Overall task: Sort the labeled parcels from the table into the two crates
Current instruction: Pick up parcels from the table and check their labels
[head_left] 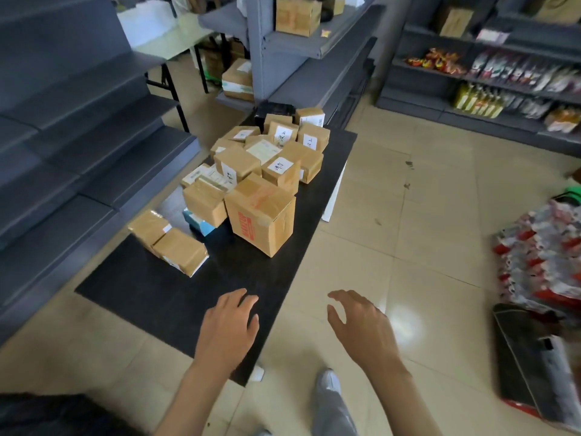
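Cardboard parcels (257, 180) heaped, rear labels unreadable; left hand (229, 325) and right hand (361, 328) empty, fingers spread.

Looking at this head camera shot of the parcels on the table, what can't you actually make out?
- Crates: none identifiable in the head view.
- Parcel labels: handwriting too small and blurred to read.
- Blue box: mostly hidden under cardboard parcels.
- Black item behind the pile: partly blocked by boxes.
- Left hand, right hand: empty.

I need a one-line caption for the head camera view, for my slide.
Both empty hands, left hand and right hand, reach toward cardboard parcels piled on a black table.
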### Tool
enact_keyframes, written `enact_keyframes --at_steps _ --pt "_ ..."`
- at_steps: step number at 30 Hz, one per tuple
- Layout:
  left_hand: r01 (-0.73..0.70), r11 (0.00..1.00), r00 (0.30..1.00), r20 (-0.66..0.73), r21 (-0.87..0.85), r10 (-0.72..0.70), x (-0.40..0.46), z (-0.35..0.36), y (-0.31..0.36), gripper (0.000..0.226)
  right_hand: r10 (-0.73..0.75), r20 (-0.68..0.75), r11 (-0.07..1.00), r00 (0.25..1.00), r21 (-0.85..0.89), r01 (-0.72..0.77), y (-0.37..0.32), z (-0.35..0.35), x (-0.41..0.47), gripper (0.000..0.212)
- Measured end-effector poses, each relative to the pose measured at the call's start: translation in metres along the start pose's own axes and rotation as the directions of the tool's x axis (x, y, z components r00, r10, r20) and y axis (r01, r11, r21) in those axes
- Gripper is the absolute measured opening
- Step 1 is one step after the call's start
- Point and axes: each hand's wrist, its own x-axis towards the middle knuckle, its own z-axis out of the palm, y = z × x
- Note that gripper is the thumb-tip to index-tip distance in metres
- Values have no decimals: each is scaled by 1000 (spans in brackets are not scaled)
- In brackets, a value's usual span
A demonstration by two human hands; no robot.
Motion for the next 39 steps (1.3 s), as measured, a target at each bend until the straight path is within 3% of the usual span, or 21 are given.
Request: enact_keyframes --at_steps 8,17,30,39 --pt "212 977 977 -34 -2 -212 60 -14 51 48 -194 56 981 979 15 193 42 -27 110 35" --pt "341 938 933 -97 -62 -346 134 -30 64 45 -319 104 948 942 46 315 40 -36 229 34" --pt "360 916 908 -161 -174 -388 283 -45 37 38 -433 172 899 885 5 439 -7 -45 395 32" --pt "384 906 901 -144 -176 -410 361 -46 62 45 -507 252 857 824 51 512 -13 -40 499 23"
